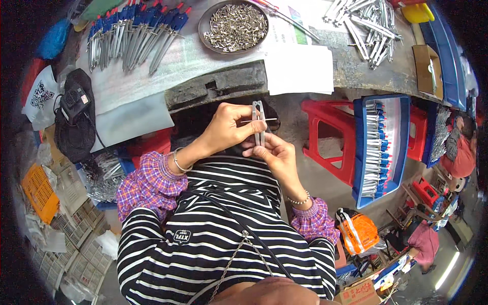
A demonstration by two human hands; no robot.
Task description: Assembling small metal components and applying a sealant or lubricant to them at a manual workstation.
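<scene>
In front of my chest I hold a slim, two-legged silver metal piece (257,109), shaped like a drawing compass, upright. My left hand (229,129) pinches its upper part between thumb and fingers. Lower down, my right hand (274,155) grips the legs with thumb and fingertips. A thin metal pin (271,119) lies crosswise at the piece, sticking out on the right; whether it passes through cannot be seen. Beyond my hands on the bench, a round dark bowl (200,31) is full of small metal rivets or pins (235,26).
Blue-topped metal pieces with red tips (134,35) lie at the far left. Bare silver ones (373,30) are heaped far right. White paper (299,70) covers the bench edge. A blue tray (359,195) of finished-looking pieces rests on a red stool (330,140) at right.
</scene>
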